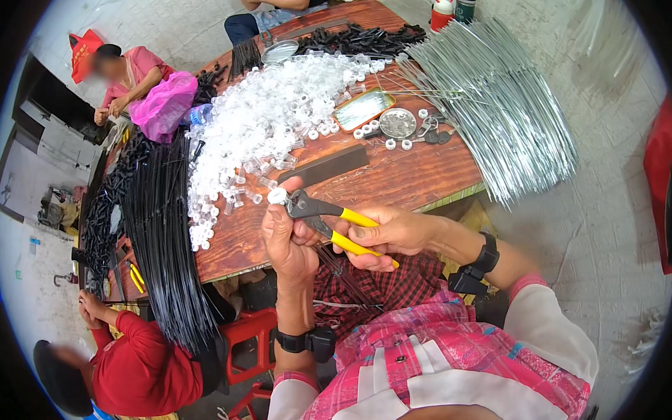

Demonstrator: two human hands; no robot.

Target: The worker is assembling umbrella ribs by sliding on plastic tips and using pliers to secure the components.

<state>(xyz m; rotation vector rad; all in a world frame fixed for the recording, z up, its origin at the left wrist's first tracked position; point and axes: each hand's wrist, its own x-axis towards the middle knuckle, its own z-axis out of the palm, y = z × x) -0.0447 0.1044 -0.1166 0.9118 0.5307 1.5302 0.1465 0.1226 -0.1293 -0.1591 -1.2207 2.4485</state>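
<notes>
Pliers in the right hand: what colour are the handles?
Yellow handles, dark metal head, clearest in the head view.

wooden table (396, 179) | clear plastic caps (269, 119) | silver wires (495, 97) | black rods (161, 233)

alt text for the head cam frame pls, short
A person's right hand squeezes yellow-handled pliers on a small clear plastic piece held in the left hand, above a wooden table. The table holds a heap of clear pieces, black rods and silver wires.
</notes>
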